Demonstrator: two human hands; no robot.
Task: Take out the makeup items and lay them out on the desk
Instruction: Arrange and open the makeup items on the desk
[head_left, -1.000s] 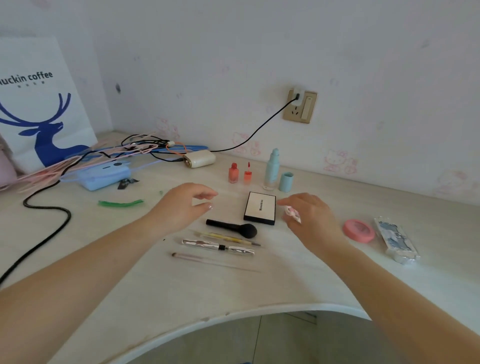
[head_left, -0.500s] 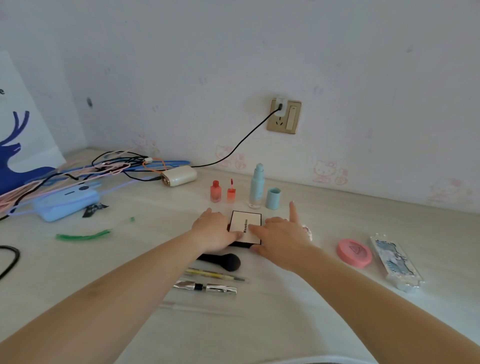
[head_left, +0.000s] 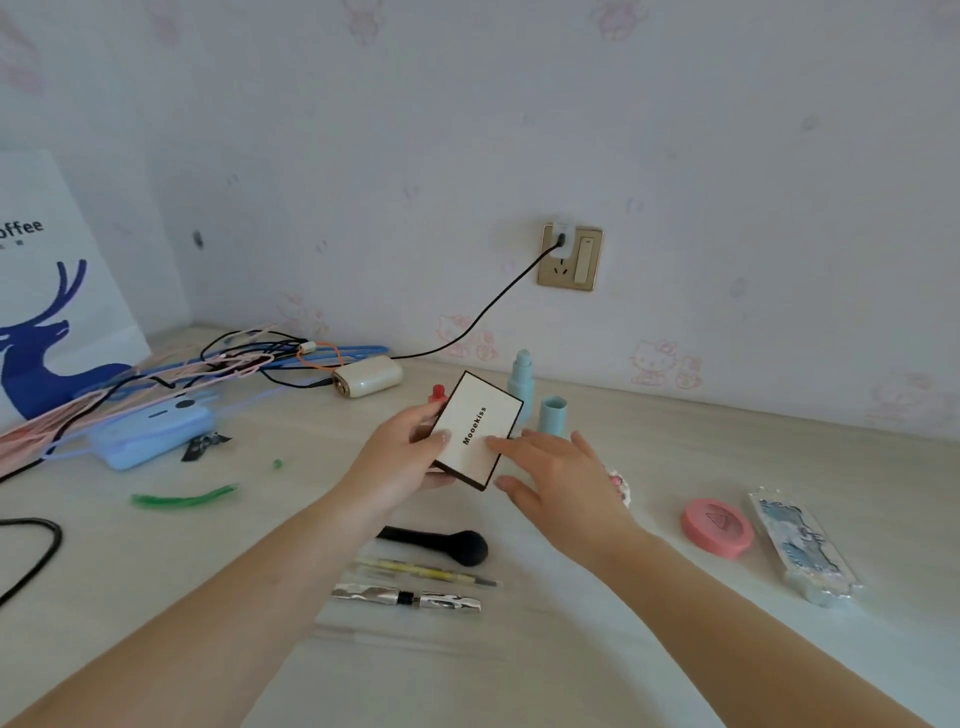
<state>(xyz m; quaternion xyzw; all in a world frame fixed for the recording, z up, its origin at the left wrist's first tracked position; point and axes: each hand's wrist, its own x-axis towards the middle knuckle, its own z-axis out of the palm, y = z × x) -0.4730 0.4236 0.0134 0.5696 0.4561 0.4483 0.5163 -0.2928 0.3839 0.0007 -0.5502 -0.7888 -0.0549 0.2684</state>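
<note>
Fingers (head_left: 415, 423) of your left hand (head_left: 400, 457) are curled round the near left edge of the cream palette (head_left: 478, 431), thumb on its face, and hold it lifted clear of the bench (head_left: 675, 457), above the middle of the back half. Your right hand (head_left: 561, 478) is flat and relaxed, its straight fingertips resting on the palette's lower right corner, gripping nothing. The palette tilts up, its printed face toward you; its long axis runs from near left up to far right, its far corner aimed at the pale blue bottle (head_left: 521, 371) by the back edge. Most of the set already lies out: black brush (head_left: 447, 543), yellow pencil (head_left: 426, 570) and silver tube (head_left: 405, 600) in a row nearer you, pink compact (head_left: 717, 526) toward the right edge. This looks like a late step, placing or straightening the palette. Next, you would need to bring it level and set it flat in the bare patch beyond the brush, clear of the bottles.
</note>
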